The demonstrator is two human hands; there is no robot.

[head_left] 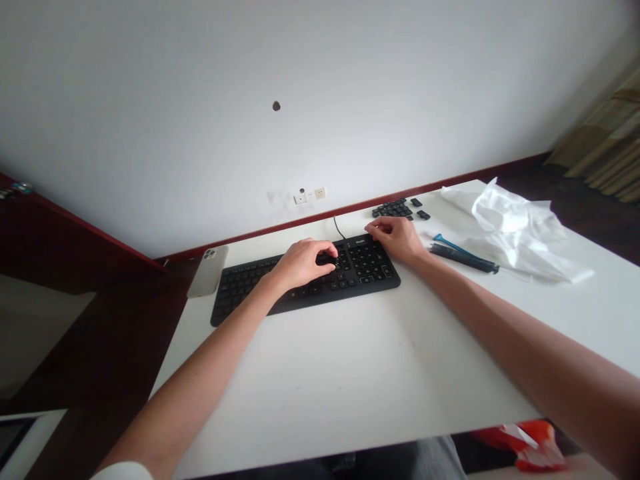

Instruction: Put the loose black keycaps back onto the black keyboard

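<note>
While the left hand (306, 261) curves over the keyboard (367, 263), thumb and index finger form a partly open C with a visible gap; whether the tips pinch anything small, can't tell. Right hand (399, 239) at the keyboard's back right corner, palm down, fingers bent, thumb and index tips close together; grip on anything too small to tell. Keyboard is matte black, long slab with rounded corners, lying flat toward the back left of the white, smooth counter (340, 373), slightly angled, a thin dark cable (339, 229) leaving its back edge. Phone (209, 271), pale, rounded rectangle, camera bump up, at the counter's back left corner just beside the keyboard. Loose keycaps (394, 211), small black blocky pieces, clustered near the back edge beyond the right hand, a few set apart. Right of that hand: slim blue tool (450, 244), hard-looking, lying against a dark, elongated item (464, 259), exact type unclear. Crumpled white sheeting (520, 223), thin, creased, slightly glossy, spread by the counter's back right corner. Plain pale wall (200, 133) behind, square sockets (320, 193) low down.
</note>
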